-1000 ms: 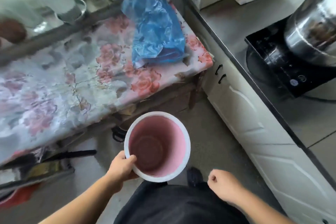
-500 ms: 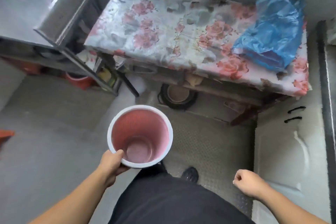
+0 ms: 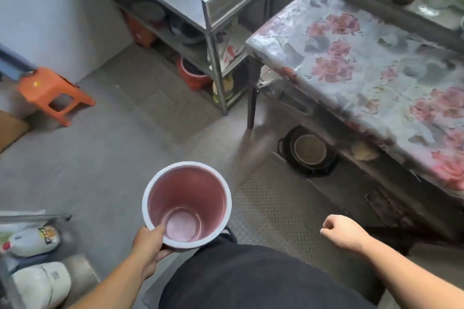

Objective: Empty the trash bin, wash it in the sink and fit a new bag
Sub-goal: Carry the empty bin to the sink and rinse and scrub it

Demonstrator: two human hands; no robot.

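A pink trash bin (image 3: 187, 198) with a white rim hangs upright above the floor in front of my legs. It is empty and has no bag in it. My left hand (image 3: 150, 246) grips its near rim, thumb inside. To the right, my right hand (image 3: 342, 232) is curled into a loose fist with nothing in it, level with the bin and apart from it. No sink or blue bag shows in this view.
A table with a floral cloth (image 3: 371, 78) fills the right, a black pan (image 3: 310, 150) on the floor beneath it. A steel shelf unit (image 3: 213, 7) stands behind. An orange stool (image 3: 54, 94) sits far left. Bottles and a white jug (image 3: 41, 283) crowd the lower left.
My view has swung left: the blue bag and counter have left the frame, the steel shelf and orange stool have come in. The bin stays in my left hand.
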